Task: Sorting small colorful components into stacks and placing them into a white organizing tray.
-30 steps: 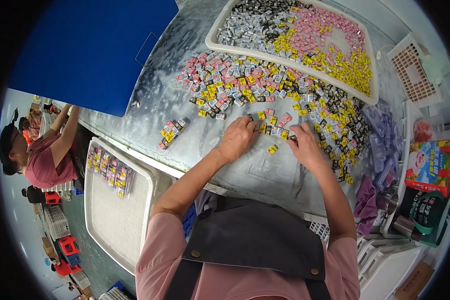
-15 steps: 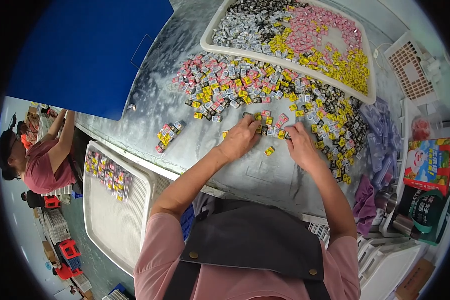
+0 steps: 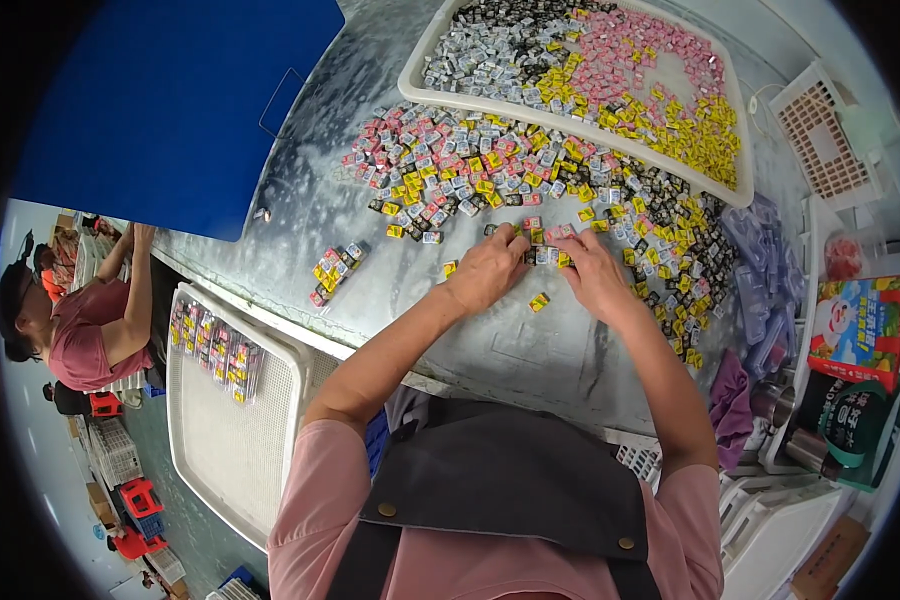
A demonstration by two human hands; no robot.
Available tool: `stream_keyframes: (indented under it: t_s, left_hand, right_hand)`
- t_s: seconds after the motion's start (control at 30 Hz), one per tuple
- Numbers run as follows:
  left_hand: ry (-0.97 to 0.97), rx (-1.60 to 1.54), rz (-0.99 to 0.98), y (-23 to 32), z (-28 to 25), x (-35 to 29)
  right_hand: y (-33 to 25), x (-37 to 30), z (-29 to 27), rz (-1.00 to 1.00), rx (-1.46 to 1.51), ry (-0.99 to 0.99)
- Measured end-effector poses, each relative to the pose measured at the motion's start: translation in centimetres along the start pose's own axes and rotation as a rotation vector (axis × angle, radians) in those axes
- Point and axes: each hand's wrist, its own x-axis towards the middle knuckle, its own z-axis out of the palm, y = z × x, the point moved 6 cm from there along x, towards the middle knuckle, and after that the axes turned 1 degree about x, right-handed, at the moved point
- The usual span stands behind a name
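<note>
right, we have both hands over the middle of the counter, with a short row of small packets between them. our left hand curls its fingers at the row's left end, and our right hand bends thumb and fingers at the right end; we cannot tell whether either is clenched on a packet. a loose yellow packet lies on the near side of the row. on the far side spreads a mixed heap (pink, yellow, black and pale pieces), and beyond it stands a white tray of more, grouped roughly by colour. to our left sits a filled clear pack; farther left and nearer, a perforated tray bears several similar packs. to the right lie stacked clear plastic holders and a purple cloth.
</note>
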Motion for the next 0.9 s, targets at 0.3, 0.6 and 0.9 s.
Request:
stream_keyframes:
  t_s: [0.3, 0.6, 0.9]
  left_hand:
    - [-0.034, -0.107, 0.058, -0.5, 0.1, -1.4]
    - [0.001, -0.11, 0.051, 0.7, 0.4, -1.7]
    - [0.028, -0.001, 0.012, 0.9, 0.4, -1.4]
  right_hand:
    - [-1.6, -0.7, 0.4, -0.02, -0.101, -0.052]
    - [-2.1, -1.2, 1.1, 0.071, -0.134, -0.106]
    - [-1.9, -1.0, 1.0, 0.057, -0.046, -0.011]
